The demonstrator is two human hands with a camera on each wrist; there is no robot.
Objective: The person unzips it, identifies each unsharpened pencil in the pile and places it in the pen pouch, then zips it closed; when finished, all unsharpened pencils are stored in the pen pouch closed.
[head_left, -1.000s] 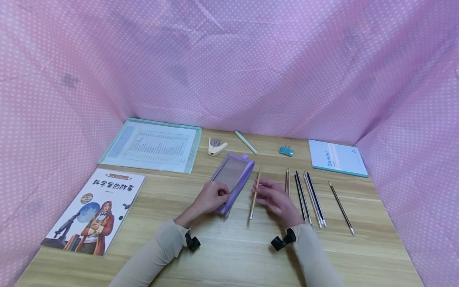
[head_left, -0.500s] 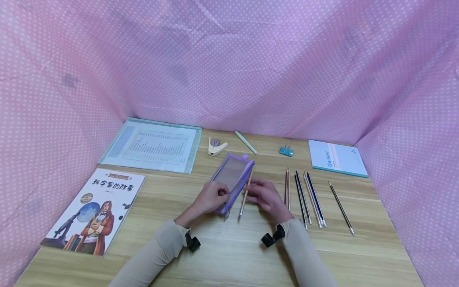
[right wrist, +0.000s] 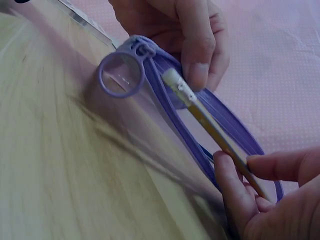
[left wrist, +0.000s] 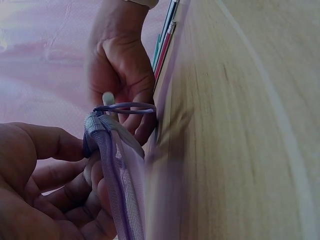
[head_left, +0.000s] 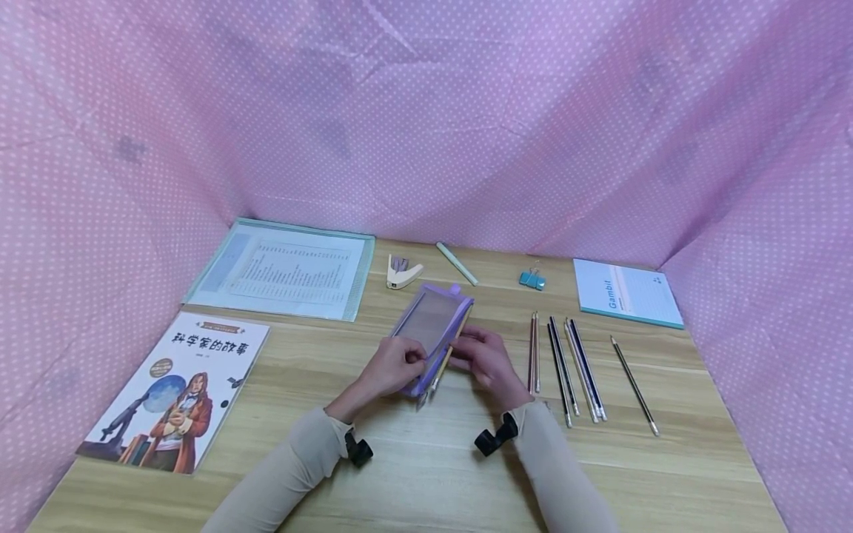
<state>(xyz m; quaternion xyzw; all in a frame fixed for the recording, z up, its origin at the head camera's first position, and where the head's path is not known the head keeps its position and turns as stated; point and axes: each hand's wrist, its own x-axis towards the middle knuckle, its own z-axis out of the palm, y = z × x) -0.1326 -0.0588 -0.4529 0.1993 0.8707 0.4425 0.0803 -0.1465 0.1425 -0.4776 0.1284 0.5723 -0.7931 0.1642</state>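
Note:
A purple mesh pencil case [head_left: 426, 320] lies at the middle of the table, its zipper parted along the right side. My left hand [head_left: 392, 366] pinches the near part of the case's upper edge between thumb and fingers. Close on the right, my right hand [head_left: 489, 363] holds a yellow pencil [right wrist: 212, 127] between thumb and fingertips. The pencil lies lengthwise along the zipper opening, its white eraser end toward me. In the right wrist view it sits between the two zipper edges, near a round zipper pull [right wrist: 121, 75]. Its far end is hidden behind my right fingers there.
Several pencils [head_left: 560, 366] lie right of my right hand, one dark pencil [head_left: 634, 385] apart from them. Behind are a stapler [head_left: 403, 275], a green pen [head_left: 457, 264], a binder clip [head_left: 532, 280] and a notebook [head_left: 626, 292]. A document pouch [head_left: 283, 270] and book [head_left: 176, 392] lie left.
My right hand has moved left with the yellow pencil, from beside the pencil case up to its zipper opening. My left hand has stayed in place on the case.

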